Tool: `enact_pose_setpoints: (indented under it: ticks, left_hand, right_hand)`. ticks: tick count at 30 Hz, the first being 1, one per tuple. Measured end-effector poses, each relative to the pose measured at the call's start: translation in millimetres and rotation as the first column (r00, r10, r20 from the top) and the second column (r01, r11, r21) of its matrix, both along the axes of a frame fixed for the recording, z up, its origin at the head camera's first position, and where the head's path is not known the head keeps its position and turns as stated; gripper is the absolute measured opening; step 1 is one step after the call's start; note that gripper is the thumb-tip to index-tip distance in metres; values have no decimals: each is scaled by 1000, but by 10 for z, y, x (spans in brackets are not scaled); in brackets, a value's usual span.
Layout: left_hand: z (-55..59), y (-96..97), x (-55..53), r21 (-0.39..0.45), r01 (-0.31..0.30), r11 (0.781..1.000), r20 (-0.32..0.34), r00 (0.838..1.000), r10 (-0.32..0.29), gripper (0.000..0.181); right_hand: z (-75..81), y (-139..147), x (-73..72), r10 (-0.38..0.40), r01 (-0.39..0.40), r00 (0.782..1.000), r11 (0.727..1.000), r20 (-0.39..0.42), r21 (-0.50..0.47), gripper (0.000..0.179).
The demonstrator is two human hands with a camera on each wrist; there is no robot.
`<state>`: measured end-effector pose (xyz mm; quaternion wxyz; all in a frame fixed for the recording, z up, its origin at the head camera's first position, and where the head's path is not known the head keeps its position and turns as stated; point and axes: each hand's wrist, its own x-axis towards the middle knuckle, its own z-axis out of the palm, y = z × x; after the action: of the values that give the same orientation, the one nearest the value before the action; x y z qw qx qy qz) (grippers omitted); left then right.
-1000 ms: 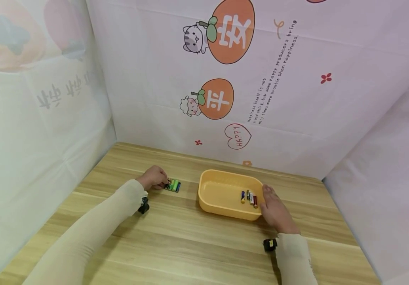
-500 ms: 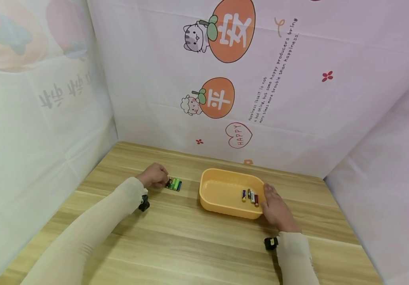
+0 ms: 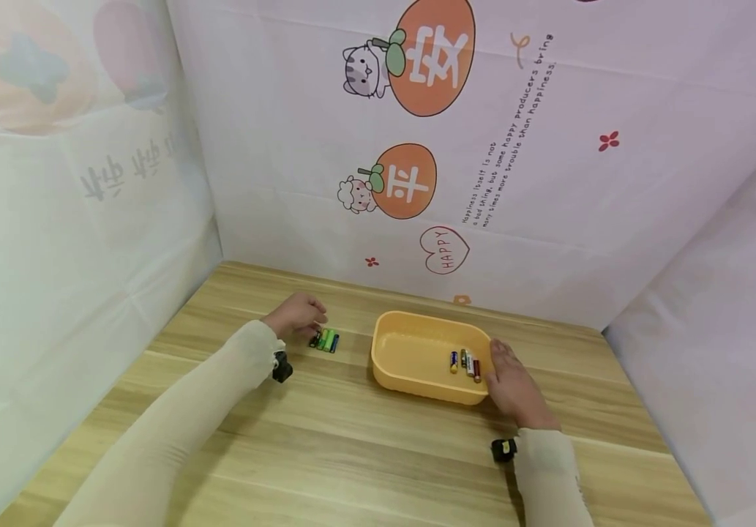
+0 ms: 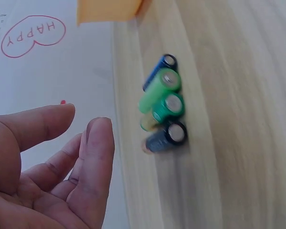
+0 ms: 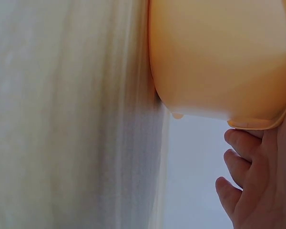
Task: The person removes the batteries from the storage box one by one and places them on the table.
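My left hand (image 3: pixel 299 315) hovers beside a short row of batteries on the wooden table, thumb and fingers apart and holding nothing. In the left wrist view the row runs from a blue battery (image 4: pixel 161 72) through a light green battery (image 4: pixel 159 89) and a darker green battery (image 4: pixel 168 107) to a black battery (image 4: pixel 167 137). To the right stands a yellow plastic basin (image 3: pixel 410 388). Against its right end rests my right hand (image 3: pixel 516 384), fingers extended along the rim. Inside the basin lie several batteries, among them a blue-and-yellow battery (image 3: pixel 454 362) and a red battery (image 3: pixel 477 371).
The wooden table (image 3: pixel 351 454) meets a printed white cloth (image 3: pixel 272 146) at the back, and similar cloth hangs at both sides. A small black device (image 3: pixel 282 366) sits at the left wrist, another black device (image 3: pixel 503 450) at the right.
My left hand has lifted a little from the left end of the battery row and shifted right, its fingers spreading. The right hand stays at the basin.
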<state>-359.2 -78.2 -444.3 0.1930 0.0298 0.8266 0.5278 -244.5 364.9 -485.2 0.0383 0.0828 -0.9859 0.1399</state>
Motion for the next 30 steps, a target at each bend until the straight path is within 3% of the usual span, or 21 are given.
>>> enact_pose_setpoints:
  ticks: [19, 23, 30]
  left_hand:
    - [122, 351, -115, 84, 75, 994, -22, 997, -73, 40]
    - [159, 468, -128, 91, 91, 992, -21, 996, -90, 40]
    - [212, 769, -77, 189, 153, 970, 14, 987, -158, 34]
  right_hand:
    - [-40, 17, -1, 17, -14, 999, 999, -49, 46, 58]
    - [-36, 17, 2, 19, -14, 998, 996, -62, 85, 59]
    - [-26, 17, 5, 11, -5, 998, 994, -65, 105, 59]
